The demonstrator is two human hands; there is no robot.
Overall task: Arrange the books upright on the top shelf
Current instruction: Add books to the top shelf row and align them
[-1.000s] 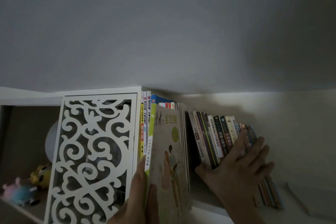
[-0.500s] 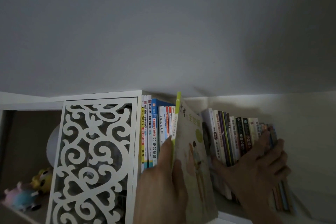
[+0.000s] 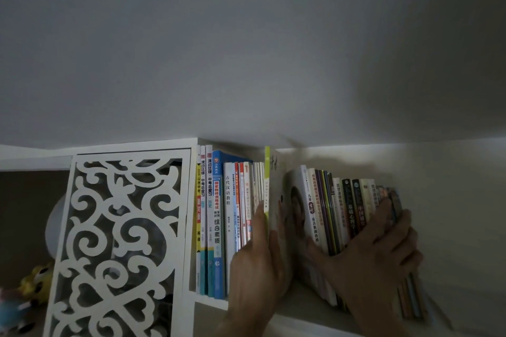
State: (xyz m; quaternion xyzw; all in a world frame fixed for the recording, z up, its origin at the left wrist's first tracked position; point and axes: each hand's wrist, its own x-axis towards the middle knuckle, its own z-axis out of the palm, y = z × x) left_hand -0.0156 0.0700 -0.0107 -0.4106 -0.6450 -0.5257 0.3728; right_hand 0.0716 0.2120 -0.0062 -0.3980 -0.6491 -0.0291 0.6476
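The tall green-spined book (image 3: 267,186), gripped by the left hand (image 3: 257,268), has been brought upright against the left row on the top shelf (image 3: 210,301), while leaning books (image 3: 336,213) are braced by the spread-fingered right hand (image 3: 380,252), leaving 1 gap unclosed.

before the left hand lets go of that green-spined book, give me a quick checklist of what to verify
1. Green-spined book upright in the row: ok, it stands close to vertical.
2. Left hand grip on it: ok, thumb and fingers pinch its lower edge.
3. Left group of books standing straight against the shelf wall: ok.
4. Right group of books upright: not ok, they lean.
5. Right hand bracing that group: ok, it presses flat on the spines.
6. Gap between the held book and the right group closed: not ok.
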